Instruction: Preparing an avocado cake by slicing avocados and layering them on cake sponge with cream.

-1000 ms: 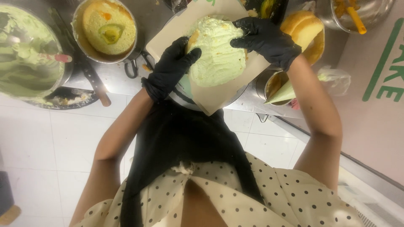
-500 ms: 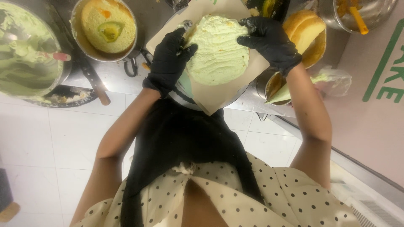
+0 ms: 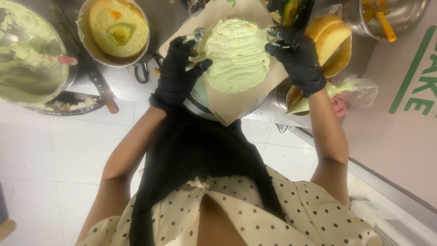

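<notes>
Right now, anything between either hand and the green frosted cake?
Nothing visible. The left hand is at the left edge of the green frosted cake, the right hand at its right edge, both in black gloves. The cake sits on brown paper, uncovered.

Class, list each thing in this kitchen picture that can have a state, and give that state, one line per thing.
Cake round: covered with pale green cream, lying on brown paper.
Left hand: black-gloved, touching the cake's left edge.
Right hand: black-gloved, at the cake's right edge.
Round pan: holds a sponge topped with an avocado half.
Large bowl: smeared with green cream.
Sponge layers: bare, stacked.
</notes>
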